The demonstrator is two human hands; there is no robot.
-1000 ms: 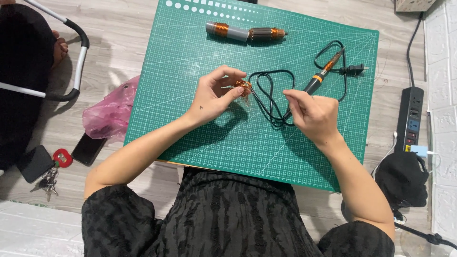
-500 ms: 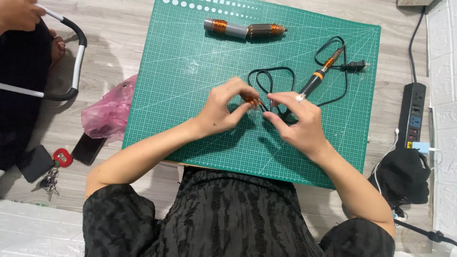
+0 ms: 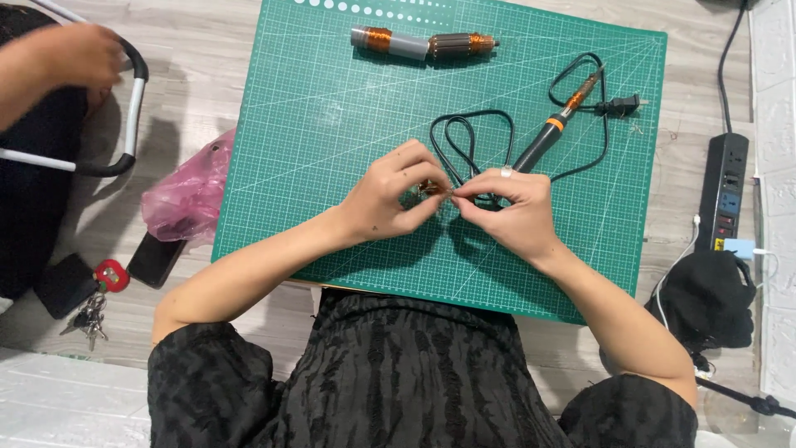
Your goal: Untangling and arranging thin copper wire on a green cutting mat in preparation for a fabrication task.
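Now, change: my right hand has left the soldering iron and joined my left hand.
Fingers: both pinch the small coppery part.
Meaning: fine two-handed work begins.

Both hands meet over the green cutting mat: left hand and right hand pinch a small copper-coloured part. A soldering iron lies just beyond
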